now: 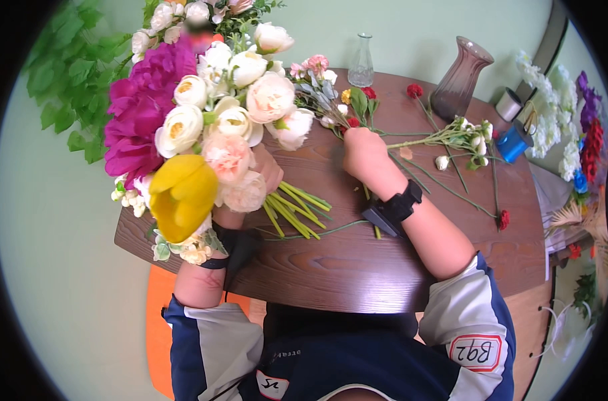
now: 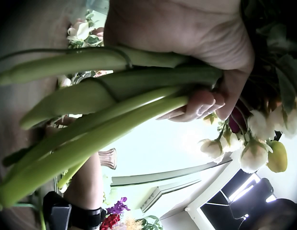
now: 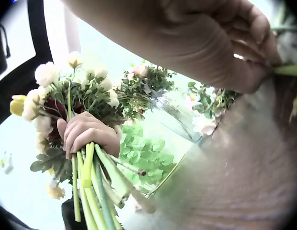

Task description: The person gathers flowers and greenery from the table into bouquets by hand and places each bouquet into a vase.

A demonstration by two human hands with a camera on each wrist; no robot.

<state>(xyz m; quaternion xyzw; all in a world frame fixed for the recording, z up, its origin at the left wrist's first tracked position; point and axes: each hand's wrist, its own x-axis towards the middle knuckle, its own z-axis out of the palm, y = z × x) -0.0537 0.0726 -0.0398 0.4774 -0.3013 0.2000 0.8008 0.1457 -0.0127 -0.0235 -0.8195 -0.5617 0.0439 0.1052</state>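
Observation:
My left hand point(image 1: 269, 170) grips a big bouquet of artificial flowers by its bundled green stems point(image 1: 294, 207). White and pale pink roses point(image 1: 270, 100), magenta blooms point(image 1: 143, 107) and a yellow tulip point(image 1: 182, 199) fan out above it. In the left wrist view, the thumb and fingers point(image 2: 201, 105) wrap the thick stems point(image 2: 115, 91), whose cut ends stick out below. Over the table, my right hand point(image 1: 367, 159) pinches a green stem point(image 3: 287, 70) between thumb and fingers; its flower head cannot be told. A white-flowered spray point(image 1: 444, 137) lies just beside that hand.
Loose red flowers point(image 1: 503, 219) on long stems lie across the brown table point(image 1: 344, 267). Along its far side stand a clear glass vase point(image 1: 362, 63) and a smoky fluted vase point(image 1: 459, 80). A blue spool point(image 1: 514, 142) and a silver spool point(image 1: 508, 105) are at the right.

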